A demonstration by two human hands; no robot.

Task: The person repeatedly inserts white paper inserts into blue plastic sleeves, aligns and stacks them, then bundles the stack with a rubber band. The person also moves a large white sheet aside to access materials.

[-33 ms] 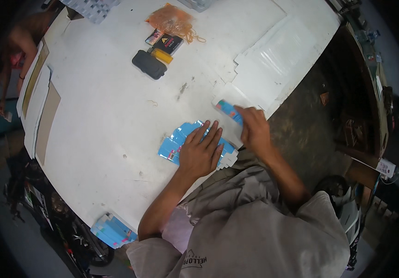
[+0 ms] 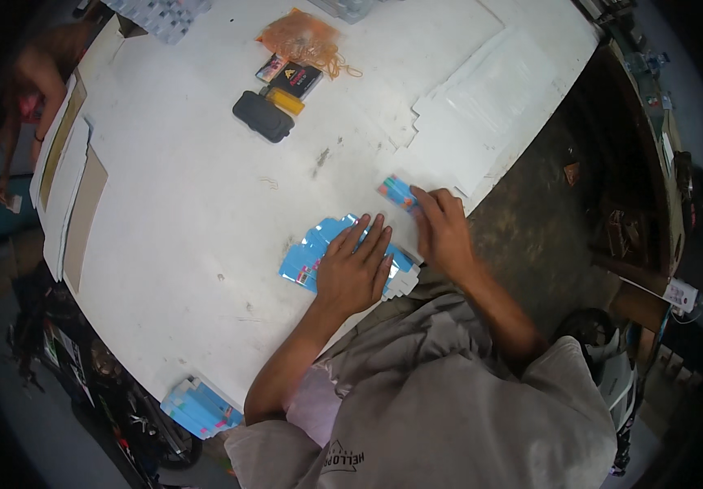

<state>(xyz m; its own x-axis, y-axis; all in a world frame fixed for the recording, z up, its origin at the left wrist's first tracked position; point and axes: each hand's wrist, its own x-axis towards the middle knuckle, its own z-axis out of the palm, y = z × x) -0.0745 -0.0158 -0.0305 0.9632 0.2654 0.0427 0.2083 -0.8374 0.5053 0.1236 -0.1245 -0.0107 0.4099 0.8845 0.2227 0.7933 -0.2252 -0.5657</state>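
Observation:
Under my left hand (image 2: 353, 265) lies a fanned-out spread of flat blue cartons (image 2: 312, 244), with white tabs at its right end. The palm rests on them with the fingers stretched out, pointing away from me. My right hand (image 2: 448, 232) is closed on a small blue carton (image 2: 398, 192) with pink and green marks, just right of the spread. Its fingers grip the near end, so part of the carton is hidden. I cannot tell whether this carton is flat or folded up.
A stack of blue cartons (image 2: 201, 407) sits at the table's (image 2: 180, 212) near left edge. Farther off lie a dark grey case (image 2: 263, 116), a yellow lighter (image 2: 285, 101), a black pack (image 2: 296, 80) and an orange bag of rubber bands (image 2: 298, 37). White sheets (image 2: 490, 106) cover the right side. A person (image 2: 37, 90) is far left.
The carton in my right hand has shifted slightly, and less of it shows beyond the fingers. My left hand stays on the spread.

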